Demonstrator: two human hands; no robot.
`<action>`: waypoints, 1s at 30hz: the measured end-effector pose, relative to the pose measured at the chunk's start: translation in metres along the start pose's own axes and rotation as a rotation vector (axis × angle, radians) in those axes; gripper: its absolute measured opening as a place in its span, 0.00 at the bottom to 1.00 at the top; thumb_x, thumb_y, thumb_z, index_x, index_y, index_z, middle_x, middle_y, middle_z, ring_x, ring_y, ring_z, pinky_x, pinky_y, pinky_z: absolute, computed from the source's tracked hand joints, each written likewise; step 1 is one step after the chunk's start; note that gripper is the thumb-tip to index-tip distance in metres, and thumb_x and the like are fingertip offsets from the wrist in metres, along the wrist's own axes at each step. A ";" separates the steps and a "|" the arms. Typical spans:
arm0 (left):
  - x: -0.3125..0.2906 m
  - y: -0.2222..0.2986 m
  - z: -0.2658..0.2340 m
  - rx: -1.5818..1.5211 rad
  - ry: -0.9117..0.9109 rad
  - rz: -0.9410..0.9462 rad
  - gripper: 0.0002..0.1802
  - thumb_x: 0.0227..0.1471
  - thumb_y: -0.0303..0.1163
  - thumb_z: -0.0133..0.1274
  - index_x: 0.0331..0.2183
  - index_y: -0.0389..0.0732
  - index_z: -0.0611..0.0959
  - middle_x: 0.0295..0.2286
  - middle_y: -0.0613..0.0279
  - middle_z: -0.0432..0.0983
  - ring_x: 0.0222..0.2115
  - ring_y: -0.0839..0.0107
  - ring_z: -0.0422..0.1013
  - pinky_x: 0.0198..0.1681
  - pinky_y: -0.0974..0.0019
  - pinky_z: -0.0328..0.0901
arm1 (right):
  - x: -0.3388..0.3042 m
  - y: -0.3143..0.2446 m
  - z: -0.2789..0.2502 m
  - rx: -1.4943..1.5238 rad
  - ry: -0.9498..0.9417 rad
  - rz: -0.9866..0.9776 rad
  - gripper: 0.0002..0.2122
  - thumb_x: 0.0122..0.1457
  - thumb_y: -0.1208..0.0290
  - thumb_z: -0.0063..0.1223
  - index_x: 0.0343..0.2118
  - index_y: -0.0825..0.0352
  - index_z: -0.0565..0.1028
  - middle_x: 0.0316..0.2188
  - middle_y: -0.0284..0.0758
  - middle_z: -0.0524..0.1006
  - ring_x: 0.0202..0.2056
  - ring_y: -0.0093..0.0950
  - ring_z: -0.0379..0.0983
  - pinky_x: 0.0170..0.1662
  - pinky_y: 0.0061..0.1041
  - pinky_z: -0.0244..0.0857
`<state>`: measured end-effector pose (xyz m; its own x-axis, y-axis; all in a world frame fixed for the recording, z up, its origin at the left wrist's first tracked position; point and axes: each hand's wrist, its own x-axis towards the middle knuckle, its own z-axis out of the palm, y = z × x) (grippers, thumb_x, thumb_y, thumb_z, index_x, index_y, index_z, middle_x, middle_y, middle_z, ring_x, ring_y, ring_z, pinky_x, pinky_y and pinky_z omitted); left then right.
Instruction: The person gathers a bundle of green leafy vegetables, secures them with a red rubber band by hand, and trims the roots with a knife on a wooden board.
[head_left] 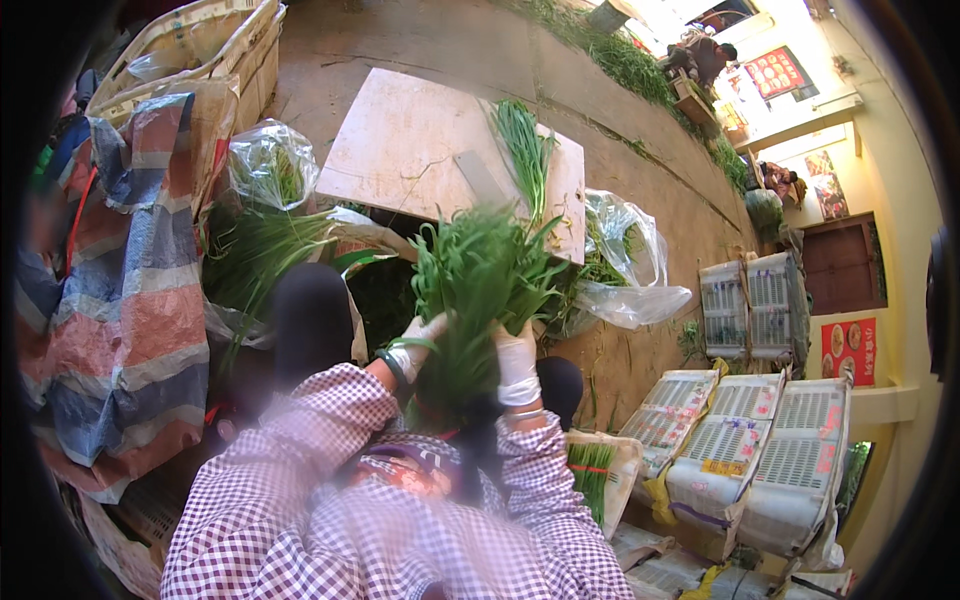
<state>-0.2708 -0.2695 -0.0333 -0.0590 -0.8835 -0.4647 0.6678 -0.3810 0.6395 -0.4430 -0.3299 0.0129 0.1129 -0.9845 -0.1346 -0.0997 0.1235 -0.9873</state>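
A large bunch of long, flat green leaves, looking like garlic chives, is held up in front of my body. My left hand, in a white glove, is closed around its left side. On the other side my right hand, gloved as well, grips it, with the fingertips partly hidden by leaves. The lower end of the bunch is blurred and hangs between my knees. Just beyond stands a low wooden board, bearing a smaller bunch of green stalks and a flat grey strip.
Loose greens and clear plastic bags flank the board. A striped tarpaulin covers things at left, below a large crate. White plastic crates line the right side; tied green stalks lie nearby. People sit far off.
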 end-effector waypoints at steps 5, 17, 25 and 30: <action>0.006 0.001 -0.009 0.104 -0.156 0.319 0.27 0.52 0.37 0.65 0.53 0.40 0.78 0.45 0.65 0.78 0.46 0.72 0.72 0.48 0.64 0.69 | -0.020 -0.023 0.026 -0.079 0.003 -0.131 0.17 0.57 0.77 0.62 0.49 0.70 0.73 0.41 0.33 0.78 0.40 0.24 0.73 0.46 0.24 0.69; 0.023 -0.001 -0.015 -0.248 0.000 0.168 0.24 0.54 0.39 0.63 0.51 0.40 0.79 0.44 0.66 0.79 0.43 0.72 0.73 0.49 0.65 0.67 | -0.012 -0.031 0.003 0.105 0.072 -0.045 0.17 0.53 0.83 0.62 0.47 0.71 0.74 0.38 0.31 0.77 0.39 0.23 0.72 0.46 0.24 0.68; 0.028 -0.013 -0.022 -0.288 -0.041 0.066 0.25 0.56 0.43 0.61 0.50 0.39 0.80 0.44 0.61 0.80 0.42 0.68 0.77 0.47 0.63 0.72 | -0.014 -0.028 -0.016 -0.091 0.064 -0.203 0.18 0.51 0.85 0.62 0.46 0.71 0.73 0.40 0.31 0.76 0.39 0.22 0.71 0.43 0.23 0.69; 0.029 -0.015 -0.030 -0.316 -0.033 0.004 0.25 0.55 0.45 0.61 0.49 0.39 0.81 0.43 0.60 0.81 0.41 0.67 0.77 0.47 0.62 0.72 | -0.007 -0.070 -0.011 0.011 0.167 -0.256 0.31 0.53 0.87 0.61 0.61 0.68 0.64 0.49 0.32 0.73 0.46 0.23 0.69 0.51 0.23 0.67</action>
<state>-0.2603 -0.2815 -0.0752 -0.0766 -0.8949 -0.4396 0.8651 -0.2788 0.4169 -0.4479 -0.3328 0.0843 -0.0311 -0.9906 0.1332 -0.0783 -0.1305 -0.9884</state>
